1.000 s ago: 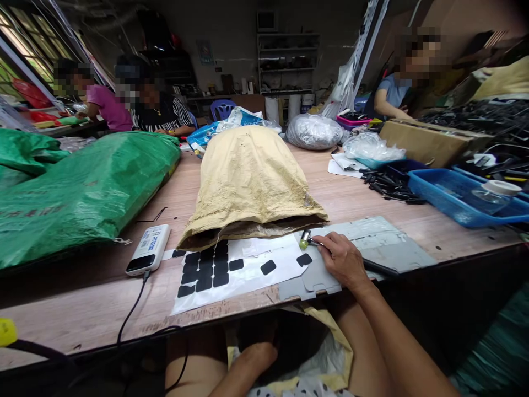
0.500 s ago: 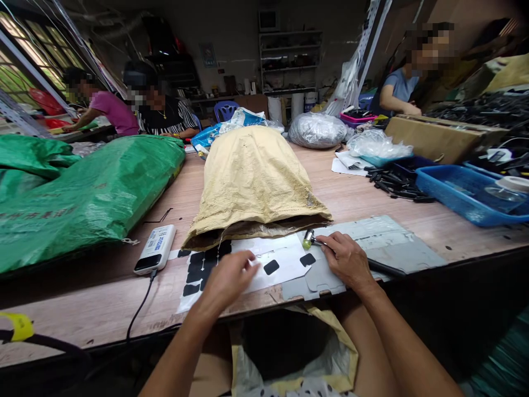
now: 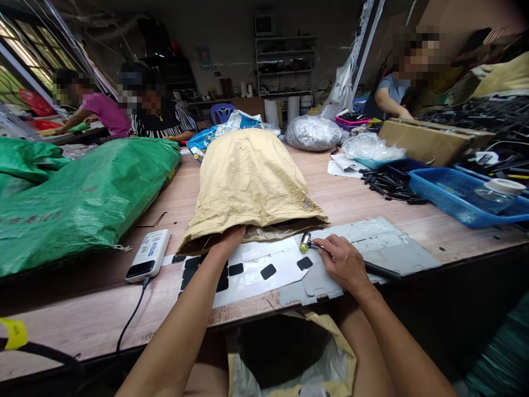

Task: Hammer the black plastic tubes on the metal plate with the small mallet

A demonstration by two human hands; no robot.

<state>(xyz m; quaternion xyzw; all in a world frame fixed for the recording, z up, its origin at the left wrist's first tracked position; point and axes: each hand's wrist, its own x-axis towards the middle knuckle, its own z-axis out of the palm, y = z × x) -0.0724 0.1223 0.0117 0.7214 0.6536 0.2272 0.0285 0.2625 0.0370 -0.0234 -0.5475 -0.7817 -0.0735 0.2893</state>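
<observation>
My left hand reaches into the open mouth of a tan sack, and its fingers are hidden inside. My right hand is closed around the handle of a small hammer with a metal and yellow-green head. The hammer head is over the edge of a white sheet, just above one of several black rounded patches. Under my right hand lies a grey board.
A green sack and a white power bank with a cable lie left. Blue tray, black parts and cardboard box stand right. An open sack hangs below the table edge. Three other people sit farther back.
My left hand has moved from above the white sheet up into the tan sack's mouth. My right hand still holds the hammer in nearly the same place. The view has shifted slightly.
</observation>
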